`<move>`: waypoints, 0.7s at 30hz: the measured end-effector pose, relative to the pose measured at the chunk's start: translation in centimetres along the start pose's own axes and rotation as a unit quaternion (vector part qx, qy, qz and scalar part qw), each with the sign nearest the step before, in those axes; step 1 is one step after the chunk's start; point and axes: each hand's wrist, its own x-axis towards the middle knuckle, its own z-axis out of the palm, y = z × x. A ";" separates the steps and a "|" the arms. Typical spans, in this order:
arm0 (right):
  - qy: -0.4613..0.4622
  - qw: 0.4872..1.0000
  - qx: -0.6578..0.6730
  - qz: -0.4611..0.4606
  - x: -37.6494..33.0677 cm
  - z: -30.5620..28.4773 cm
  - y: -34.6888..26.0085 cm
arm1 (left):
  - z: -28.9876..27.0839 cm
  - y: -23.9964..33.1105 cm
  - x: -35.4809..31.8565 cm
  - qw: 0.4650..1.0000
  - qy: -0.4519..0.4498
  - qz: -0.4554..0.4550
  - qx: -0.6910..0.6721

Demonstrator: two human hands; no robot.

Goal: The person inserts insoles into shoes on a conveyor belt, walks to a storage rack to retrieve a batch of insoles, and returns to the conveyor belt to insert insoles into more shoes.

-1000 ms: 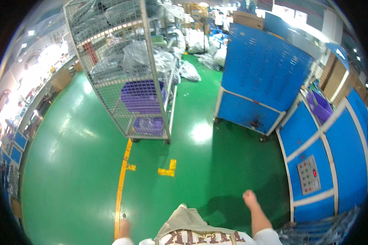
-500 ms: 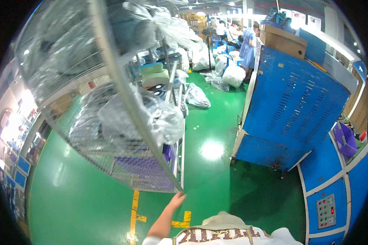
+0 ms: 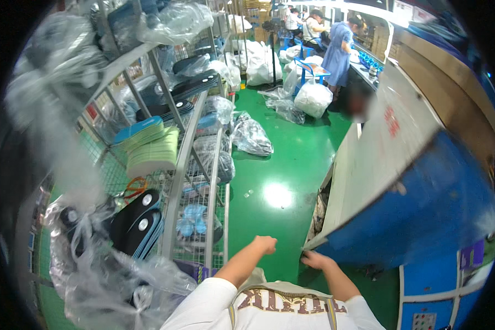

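Observation:
My left hand (image 3: 266, 244) hangs in front of me over the green floor, its fingers curled in with nothing visible in them. My right hand (image 3: 315, 259) is beside the lower corner of a large blue and white machine (image 3: 388, 143); its fingers are loosely apart and hold nothing I can see. Whether it touches that corner I cannot tell. Left of me stands a metal rack (image 3: 188, 159). Its shelves carry black and blue insoles (image 3: 138, 223), a stack of pale green insoles (image 3: 154, 154) and items in clear plastic bags (image 3: 173, 23).
A filled plastic bag (image 3: 251, 135) lies on the green aisle floor (image 3: 280, 165) by the rack. Farther on are white sacks (image 3: 313, 99), blue chairs (image 3: 312, 69) and a person in a blue garment (image 3: 338, 54) at a workbench. A control panel (image 3: 424, 320) sits at lower right.
I have advanced along the aisle, so the rack and machine are closer. My left hand is away from the rack's post, which it was beside before. My right hand has come into view.

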 end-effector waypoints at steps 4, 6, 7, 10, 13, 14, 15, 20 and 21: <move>0.111 0.963 0.233 -0.071 14.8 -15.0 -10.0 | -8.3 -6.4 9.7 0.997 -0.014 -0.036 0.066; 0.146 0.969 0.197 -0.031 19.8 -18.1 -5.6 | -13.8 -7.8 13.6 0.998 0.028 0.009 0.056; 0.172 0.972 0.158 0.005 21.5 -19.0 -2.4 | -15.4 -8.7 15.7 0.996 0.068 0.034 0.037; 0.011 0.970 0.118 0.212 20.4 -17.0 12.2 | -22.8 -9.2 20.6 0.996 0.000 0.093 0.006; -0.141 0.914 0.178 0.335 16.2 -16.7 14.1 | -29.5 -11.0 26.5 0.994 -0.006 0.111 0.022; -0.152 0.868 0.364 0.301 14.5 -14.2 16.1 | -32.1 -10.4 28.8 0.992 -0.010 0.122 0.033; -0.137 0.853 0.372 0.339 13.3 -12.4 18.1 | -34.8 -9.7 31.2 0.990 0.010 0.137 0.009; -0.100 0.823 0.316 0.461 18.2 -14.2 23.5 | -44.0 -14.3 46.5 0.954 0.095 0.157 -0.237; -0.083 0.814 0.326 0.474 19.5 -14.7 24.7 | -44.9 -16.7 49.5 0.945 0.118 0.127 -0.276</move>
